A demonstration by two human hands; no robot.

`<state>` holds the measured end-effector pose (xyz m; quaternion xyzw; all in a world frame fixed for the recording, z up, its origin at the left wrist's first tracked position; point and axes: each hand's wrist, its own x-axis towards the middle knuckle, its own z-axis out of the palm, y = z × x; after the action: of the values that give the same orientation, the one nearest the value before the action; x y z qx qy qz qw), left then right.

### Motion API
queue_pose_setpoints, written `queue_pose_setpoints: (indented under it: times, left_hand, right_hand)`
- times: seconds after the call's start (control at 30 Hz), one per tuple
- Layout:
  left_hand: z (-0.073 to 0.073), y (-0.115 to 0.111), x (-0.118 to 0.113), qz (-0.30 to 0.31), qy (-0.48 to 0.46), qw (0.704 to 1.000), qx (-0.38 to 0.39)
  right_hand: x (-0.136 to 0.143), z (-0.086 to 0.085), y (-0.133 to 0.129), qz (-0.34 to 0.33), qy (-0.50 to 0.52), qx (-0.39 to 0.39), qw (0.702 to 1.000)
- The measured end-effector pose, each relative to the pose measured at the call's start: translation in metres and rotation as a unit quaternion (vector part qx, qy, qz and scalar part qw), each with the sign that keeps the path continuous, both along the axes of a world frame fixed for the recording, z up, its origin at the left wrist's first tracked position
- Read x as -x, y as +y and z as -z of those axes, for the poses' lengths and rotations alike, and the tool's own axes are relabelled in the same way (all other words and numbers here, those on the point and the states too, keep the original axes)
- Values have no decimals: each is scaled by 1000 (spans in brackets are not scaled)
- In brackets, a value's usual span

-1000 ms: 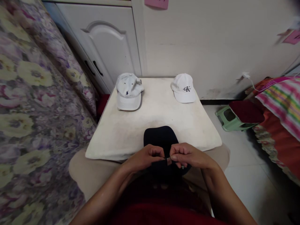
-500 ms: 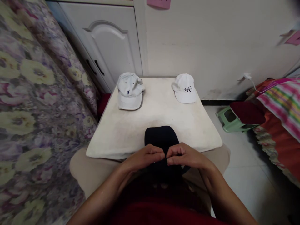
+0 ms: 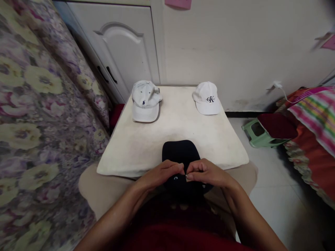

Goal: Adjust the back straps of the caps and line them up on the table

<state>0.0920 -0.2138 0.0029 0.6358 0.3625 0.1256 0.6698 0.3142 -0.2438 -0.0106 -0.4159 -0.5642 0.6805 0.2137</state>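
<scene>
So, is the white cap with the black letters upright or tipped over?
The white cap is upright: crown on top, letters right way up.

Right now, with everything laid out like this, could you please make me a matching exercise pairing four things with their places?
1. Dark cap
2. White cap with CK lettering
3. Pale cap with small emblem
4. Green stool

A. Table's far right corner
B. Floor, right of the table
C. By the left hand and right hand
D. Table's far left corner

Pairs: 1-C, 2-A, 3-D, 4-B
</scene>
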Motion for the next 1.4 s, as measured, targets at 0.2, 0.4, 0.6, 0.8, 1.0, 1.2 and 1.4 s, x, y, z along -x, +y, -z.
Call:
queue_pose_setpoints:
  times: [0.2, 0.4, 0.6, 0.8, 1.0, 1.2, 1.4]
  left_hand:
    - [3, -1, 0, 58, 0, 998, 15]
    - [9, 2, 4, 46, 6, 999, -5]
    - [-1, -2, 4, 58, 33, 997, -41]
    - [-4, -5, 0, 59, 33, 997, -41]
    - [6, -4, 3, 25, 6, 999, -19]
    - [6, -7, 1, 4, 27, 999, -37]
    - [-5, -10, -4, 36, 30, 997, -66]
  right_hand:
    - [-3, 0, 1, -18, 4, -20, 1000]
    - [-9, 2, 1, -18, 25, -18, 999]
    - [-8, 4, 2, -1, 7, -26, 1000]
    - [-4, 0, 3, -10, 11, -42, 999]
    - [-11, 0, 5, -21, -4, -48, 999]
    - [-16, -2, 2, 7, 39, -29, 999]
    - [4, -12, 2, 25, 48, -36, 998]
